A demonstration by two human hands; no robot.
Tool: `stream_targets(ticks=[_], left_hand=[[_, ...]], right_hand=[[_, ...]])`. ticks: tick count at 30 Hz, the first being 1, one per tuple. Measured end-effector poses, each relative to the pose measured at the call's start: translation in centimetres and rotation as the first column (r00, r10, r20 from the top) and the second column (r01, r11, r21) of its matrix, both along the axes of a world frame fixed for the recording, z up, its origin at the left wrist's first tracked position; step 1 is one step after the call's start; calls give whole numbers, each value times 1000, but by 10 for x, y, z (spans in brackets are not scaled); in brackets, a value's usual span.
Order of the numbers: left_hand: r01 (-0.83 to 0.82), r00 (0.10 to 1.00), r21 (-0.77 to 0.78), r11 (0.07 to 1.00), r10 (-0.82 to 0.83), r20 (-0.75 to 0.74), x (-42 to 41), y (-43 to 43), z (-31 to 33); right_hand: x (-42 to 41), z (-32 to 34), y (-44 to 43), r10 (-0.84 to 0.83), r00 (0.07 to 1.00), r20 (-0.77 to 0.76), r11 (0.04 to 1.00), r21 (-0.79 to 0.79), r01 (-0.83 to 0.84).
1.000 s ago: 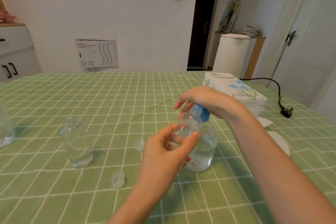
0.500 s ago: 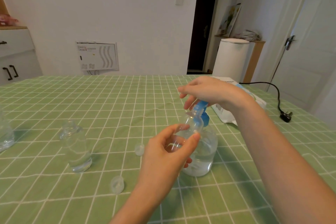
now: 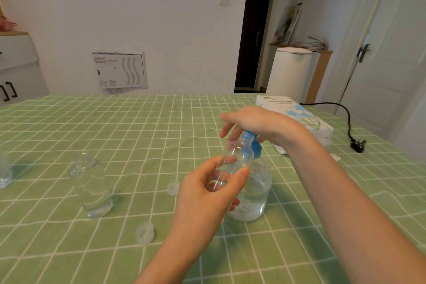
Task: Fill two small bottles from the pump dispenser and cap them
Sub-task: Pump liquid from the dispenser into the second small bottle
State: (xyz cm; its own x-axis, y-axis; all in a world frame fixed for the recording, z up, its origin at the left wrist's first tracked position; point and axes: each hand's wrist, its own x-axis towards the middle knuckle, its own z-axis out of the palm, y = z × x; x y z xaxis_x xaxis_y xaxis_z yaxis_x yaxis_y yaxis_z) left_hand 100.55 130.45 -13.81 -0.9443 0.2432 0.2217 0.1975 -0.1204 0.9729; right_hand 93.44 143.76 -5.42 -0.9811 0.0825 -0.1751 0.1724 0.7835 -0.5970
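My left hand [image 3: 207, 193] grips a small clear bottle [image 3: 232, 159], tilted with its mouth up against the blue pump head [image 3: 252, 143] of the clear dispenser [image 3: 253, 193]. My right hand [image 3: 255, 122] rests flat on top of the pump, fingers straight. A second small clear bottle [image 3: 92, 189] stands uncapped and upright on the left. Two clear caps lie on the cloth: one cap [image 3: 173, 188] between the bottles, another cap [image 3: 145, 232] nearer to me.
A green checked cloth [image 3: 138, 134] covers the table. A tissue paper box [image 3: 297, 115] lies behind my right hand, with a black cable and plug [image 3: 356, 145] to its right. Part of another clear container [image 3: 3, 173] shows at the left edge.
My right hand rose off the pump and the blue head came up with it. The left hand kept the small bottle at the spout. The camera shifted a little.
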Motion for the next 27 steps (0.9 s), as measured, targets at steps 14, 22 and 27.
stream_targets(ticks=[14,22,27], left_hand=[[-8,1000,-15,1000,8,18,-1,-2,-7],[1,1000,5,1000,-1,7,-2,0,-4],[1,1000,13,1000,-1,1,-2,0,-4]], right_hand=[[0,-11,-1,-8,1000,-8,998,-67,8],[-1,1,0,-10,1000,-4,1000,-5,10],[1,-4,-2,-20,999,-32,999,-45,19]])
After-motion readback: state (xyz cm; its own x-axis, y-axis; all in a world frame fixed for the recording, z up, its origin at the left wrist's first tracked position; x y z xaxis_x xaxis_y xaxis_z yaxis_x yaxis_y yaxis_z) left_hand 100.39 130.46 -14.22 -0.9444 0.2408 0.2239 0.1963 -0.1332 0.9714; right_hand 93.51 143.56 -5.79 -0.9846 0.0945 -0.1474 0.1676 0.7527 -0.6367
